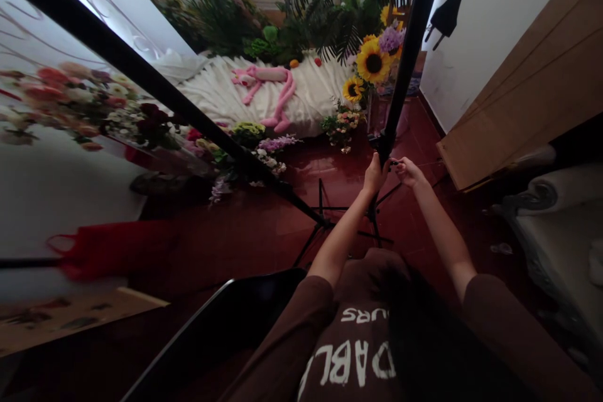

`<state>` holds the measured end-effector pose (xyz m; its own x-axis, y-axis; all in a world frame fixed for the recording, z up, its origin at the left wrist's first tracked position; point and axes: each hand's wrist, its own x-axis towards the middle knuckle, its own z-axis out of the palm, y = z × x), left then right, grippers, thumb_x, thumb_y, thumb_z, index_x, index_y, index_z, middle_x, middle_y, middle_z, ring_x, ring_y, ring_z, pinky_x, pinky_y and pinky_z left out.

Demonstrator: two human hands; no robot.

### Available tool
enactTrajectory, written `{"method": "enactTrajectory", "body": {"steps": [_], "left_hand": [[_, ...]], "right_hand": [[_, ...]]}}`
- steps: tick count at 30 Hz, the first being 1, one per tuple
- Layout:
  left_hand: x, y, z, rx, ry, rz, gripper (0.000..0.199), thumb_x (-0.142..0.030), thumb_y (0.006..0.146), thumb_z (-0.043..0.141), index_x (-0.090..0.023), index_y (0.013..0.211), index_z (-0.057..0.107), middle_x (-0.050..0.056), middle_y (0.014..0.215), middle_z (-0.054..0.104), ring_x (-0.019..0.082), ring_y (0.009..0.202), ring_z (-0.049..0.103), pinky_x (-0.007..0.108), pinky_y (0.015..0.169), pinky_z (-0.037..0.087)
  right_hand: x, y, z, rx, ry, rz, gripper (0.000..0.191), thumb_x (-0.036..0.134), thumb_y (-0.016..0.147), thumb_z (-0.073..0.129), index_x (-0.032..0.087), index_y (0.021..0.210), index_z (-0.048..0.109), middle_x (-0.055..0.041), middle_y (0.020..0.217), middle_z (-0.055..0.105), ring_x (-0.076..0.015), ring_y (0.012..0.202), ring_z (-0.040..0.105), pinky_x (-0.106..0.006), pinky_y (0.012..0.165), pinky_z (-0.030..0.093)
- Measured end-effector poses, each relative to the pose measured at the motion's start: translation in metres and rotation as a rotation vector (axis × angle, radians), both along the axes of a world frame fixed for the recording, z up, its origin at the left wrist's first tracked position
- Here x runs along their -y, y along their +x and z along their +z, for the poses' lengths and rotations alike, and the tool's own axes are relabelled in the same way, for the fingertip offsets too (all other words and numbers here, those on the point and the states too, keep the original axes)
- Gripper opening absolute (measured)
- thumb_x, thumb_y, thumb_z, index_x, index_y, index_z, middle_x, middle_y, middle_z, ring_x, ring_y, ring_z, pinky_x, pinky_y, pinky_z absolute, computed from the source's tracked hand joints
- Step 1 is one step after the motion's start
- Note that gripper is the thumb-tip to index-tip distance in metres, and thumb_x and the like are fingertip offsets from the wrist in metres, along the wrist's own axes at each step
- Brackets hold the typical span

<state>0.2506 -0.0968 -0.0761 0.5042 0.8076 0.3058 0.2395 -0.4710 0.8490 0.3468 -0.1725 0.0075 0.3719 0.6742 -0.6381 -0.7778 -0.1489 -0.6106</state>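
Observation:
A black light stand point(406, 75) rises at right of centre, its legs spread on the red floor. My left hand point(374, 174) is closed around its pole, just below a clamp collar point(379, 140). On the pole's right side, the fingers of my right hand point(407, 171) are pinched on a small dark knob point(394, 164), partly hidden by the fingertips. To the left a second black stand point(188, 119) crosses the view at a slant, apart from both hands. A black power plug point(446, 14) hangs from its cord beside the first pole's upper part.
Ahead, a pink plush toy point(271, 75) lies on a white draped platform point(211, 91). Sunflowers point(374, 61) stand right, mixed flowers point(61, 91) left. A wooden board point(522, 75) leans at right near a rolled cloth point(560, 188). A red bag point(108, 248) is at left.

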Motion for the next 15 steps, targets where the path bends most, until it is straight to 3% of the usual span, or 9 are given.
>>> {"method": "enactTrajectory", "body": {"steps": [5,7,10,12,15], "left_hand": [[0.005,-0.013,0.003,0.087,-0.047,-0.059,0.051,-0.051,0.095,0.049,-0.016,0.133,0.049,0.018,0.122,0.066,0.023,0.106,0.068,0.033,0.087,0.053],[0.011,-0.027,-0.009,0.126,-0.115,-0.082,0.049,-0.051,0.096,0.046,-0.018,0.131,0.05,0.016,0.125,0.065,0.02,0.108,0.067,0.033,0.092,0.052],[0.026,-0.061,-0.045,0.104,-0.275,-0.021,0.043,-0.051,0.097,0.041,-0.016,0.116,0.057,0.015,0.119,0.066,0.019,0.11,0.065,0.035,0.098,0.05],[0.035,-0.091,-0.075,0.077,-0.413,0.164,0.042,-0.052,0.095,0.045,-0.014,0.108,0.057,0.016,0.115,0.065,0.02,0.108,0.064,0.037,0.099,0.049],[0.034,-0.142,-0.11,0.086,-0.561,0.692,0.042,-0.056,0.096,0.039,-0.015,0.101,0.05,0.015,0.104,0.062,0.023,0.107,0.062,0.043,0.099,0.048]], "right_hand": [[0.01,-0.012,-0.018,0.028,0.057,-0.148,0.021,0.015,0.096,0.04,0.018,0.084,0.058,0.0036,0.057,0.064,-0.0041,0.043,0.055,-0.011,0.046,0.048],[0.015,-0.024,-0.032,0.042,0.044,-0.174,0.022,0.017,0.096,0.04,0.019,0.083,0.058,0.0032,0.06,0.066,-0.0061,0.047,0.06,-0.014,0.049,0.051],[0.022,-0.049,-0.058,0.053,-0.026,-0.146,0.018,0.017,0.093,0.045,0.021,0.08,0.057,0.004,0.059,0.066,-0.0069,0.047,0.06,-0.015,0.049,0.051],[0.027,-0.069,-0.075,0.037,-0.075,-0.09,0.015,0.014,0.091,0.049,0.021,0.078,0.055,0.0037,0.059,0.066,-0.0071,0.046,0.061,-0.015,0.049,0.052],[0.035,-0.097,-0.095,-0.005,-0.116,-0.009,0.015,0.009,0.089,0.048,0.02,0.082,0.057,0.0027,0.058,0.067,-0.0079,0.046,0.062,-0.016,0.049,0.053]]}}
